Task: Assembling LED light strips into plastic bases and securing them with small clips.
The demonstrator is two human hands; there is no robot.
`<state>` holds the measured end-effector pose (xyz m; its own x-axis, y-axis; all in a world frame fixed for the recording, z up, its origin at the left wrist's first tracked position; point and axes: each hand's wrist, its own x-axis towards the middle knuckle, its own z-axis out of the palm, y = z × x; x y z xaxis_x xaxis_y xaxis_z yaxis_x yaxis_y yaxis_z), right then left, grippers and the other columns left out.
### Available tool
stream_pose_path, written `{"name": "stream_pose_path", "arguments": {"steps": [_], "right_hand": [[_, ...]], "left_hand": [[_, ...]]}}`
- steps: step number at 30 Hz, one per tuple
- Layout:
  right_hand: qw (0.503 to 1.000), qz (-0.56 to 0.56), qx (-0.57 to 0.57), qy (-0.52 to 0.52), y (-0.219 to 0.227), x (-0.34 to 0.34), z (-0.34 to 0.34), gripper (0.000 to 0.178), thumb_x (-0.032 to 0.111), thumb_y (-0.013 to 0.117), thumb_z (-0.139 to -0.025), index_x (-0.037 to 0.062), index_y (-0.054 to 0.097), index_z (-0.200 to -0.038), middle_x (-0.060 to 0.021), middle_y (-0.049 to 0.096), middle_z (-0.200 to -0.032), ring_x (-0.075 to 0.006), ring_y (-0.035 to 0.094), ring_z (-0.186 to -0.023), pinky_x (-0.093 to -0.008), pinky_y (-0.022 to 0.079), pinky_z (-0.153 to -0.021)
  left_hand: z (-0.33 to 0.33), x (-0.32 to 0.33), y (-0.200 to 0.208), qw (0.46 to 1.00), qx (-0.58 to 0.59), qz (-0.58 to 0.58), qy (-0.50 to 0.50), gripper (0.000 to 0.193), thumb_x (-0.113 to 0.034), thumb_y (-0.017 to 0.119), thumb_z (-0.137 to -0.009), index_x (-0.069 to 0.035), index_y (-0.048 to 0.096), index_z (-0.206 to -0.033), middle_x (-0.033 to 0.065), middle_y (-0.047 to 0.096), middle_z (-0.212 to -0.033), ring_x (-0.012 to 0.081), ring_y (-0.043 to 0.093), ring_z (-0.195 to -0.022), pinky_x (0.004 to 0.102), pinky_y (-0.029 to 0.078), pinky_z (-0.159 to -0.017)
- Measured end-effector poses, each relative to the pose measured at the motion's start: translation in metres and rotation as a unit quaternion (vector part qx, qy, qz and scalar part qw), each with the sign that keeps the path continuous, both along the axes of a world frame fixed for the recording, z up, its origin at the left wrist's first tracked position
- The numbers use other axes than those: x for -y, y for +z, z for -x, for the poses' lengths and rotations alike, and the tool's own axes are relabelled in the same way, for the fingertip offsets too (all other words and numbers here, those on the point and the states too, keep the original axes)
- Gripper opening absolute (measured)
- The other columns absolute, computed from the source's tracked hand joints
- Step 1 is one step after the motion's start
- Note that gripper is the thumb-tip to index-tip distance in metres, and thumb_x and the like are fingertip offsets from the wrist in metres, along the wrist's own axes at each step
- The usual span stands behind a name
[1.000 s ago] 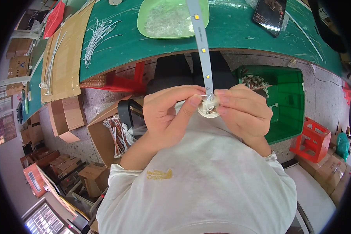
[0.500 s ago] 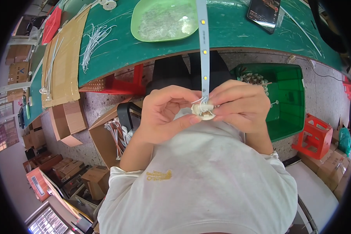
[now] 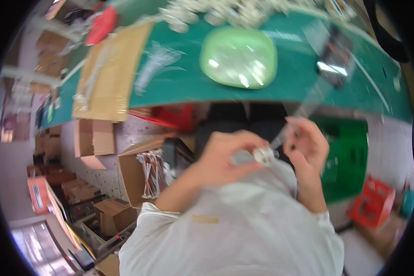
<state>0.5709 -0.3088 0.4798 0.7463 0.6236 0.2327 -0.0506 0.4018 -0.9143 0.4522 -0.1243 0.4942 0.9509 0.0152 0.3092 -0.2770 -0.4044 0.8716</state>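
Note:
My left hand [image 3: 232,154] pinches a small round white lamp part [image 3: 264,156] between thumb and fingers, in front of my shirt. An LED strip [image 3: 315,96], smeared by motion, slants up and right from that part toward the table edge. My right hand [image 3: 310,145] is beside the strip, its thumb and forefinger apart. Blur hides whether its fingers touch the strip. On the table ahead stands a light green tray [image 3: 272,64] with small clear pieces in it.
On the green table [image 3: 193,89] lie white wires [image 3: 158,64], a cardboard sheet [image 3: 110,76], a phone [image 3: 338,57] and a pile of white parts [image 3: 234,11]. A green bin [image 3: 354,179] and red stool [image 3: 372,202] stand right. An open cardboard box [image 3: 129,177] holds wire bundles at left.
The view has shifted, bringing the pile of white parts into sight. My right hand has come away from the lamp part, and the strip has swung from upright to leaning right.

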Motion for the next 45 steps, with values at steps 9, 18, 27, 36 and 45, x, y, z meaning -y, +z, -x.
{"name": "stream_pose_path", "arguments": {"steps": [9,18,27,36,45], "right_hand": [[0.965,0.163,0.203,0.016,0.102,0.004,-0.042,0.012,0.002,0.075,-0.060,-0.0007,0.071,-0.071,-0.0083,0.063,-0.062,-0.0150,0.055,-0.057,-0.0254,0.039,-0.052],[0.933,0.225,0.267,0.085,0.213,-0.125,-0.053,0.012,0.005,0.071,-0.078,-0.0012,0.063,-0.073,-0.0039,0.058,-0.057,-0.0105,0.055,-0.045,-0.0218,0.040,-0.041],[0.720,0.026,0.693,0.005,0.300,-0.514,0.007,0.033,0.028,0.066,-0.086,0.0046,0.064,-0.064,-0.0052,0.063,-0.058,-0.0160,0.061,-0.053,-0.0312,0.048,-0.055],[0.764,0.030,0.621,0.173,0.209,-0.654,0.101,0.057,0.021,0.077,-0.076,0.0045,0.058,-0.128,-0.0135,0.071,-0.112,-0.0233,0.070,-0.098,-0.0339,0.055,-0.088],[0.623,0.146,0.686,0.346,0.189,-0.422,-0.032,0.020,0.013,0.072,-0.083,0.0003,0.067,-0.099,-0.0130,0.070,-0.096,-0.0282,0.068,-0.087,-0.0362,0.053,-0.078]], "left_hand": [[0.057,-0.074,0.020,0.996,-0.067,-0.053,-0.039,0.032,-0.012,0.075,-0.081,-0.001,0.063,-0.108,0.0133,0.069,-0.092,0.0316,0.068,-0.082,0.0369,0.053,-0.071],[0.092,-0.194,0.044,0.907,0.121,-0.121,0.384,0.018,-0.013,0.076,-0.081,0.000,0.069,-0.090,0.0101,0.070,-0.086,0.0200,0.067,-0.077,0.0327,0.052,-0.070],[0.073,-0.314,-0.011,0.704,0.117,-0.069,0.697,0.038,-0.027,0.062,-0.093,0.003,0.058,-0.071,0.0177,0.054,-0.060,0.0244,0.051,-0.055,0.0390,0.040,-0.055],[0.085,-0.306,-0.003,0.743,0.028,-0.110,0.660,0.046,-0.033,0.067,-0.088,0.002,0.051,-0.061,0.0217,0.052,-0.057,0.0391,0.054,-0.056,0.0444,0.043,-0.056],[0.075,-0.318,-0.007,0.764,-0.005,-0.102,0.637,0.044,-0.035,0.068,-0.086,0.003,0.056,-0.065,0.0244,0.057,-0.062,0.0423,0.060,-0.063,0.0479,0.047,-0.060]]}}
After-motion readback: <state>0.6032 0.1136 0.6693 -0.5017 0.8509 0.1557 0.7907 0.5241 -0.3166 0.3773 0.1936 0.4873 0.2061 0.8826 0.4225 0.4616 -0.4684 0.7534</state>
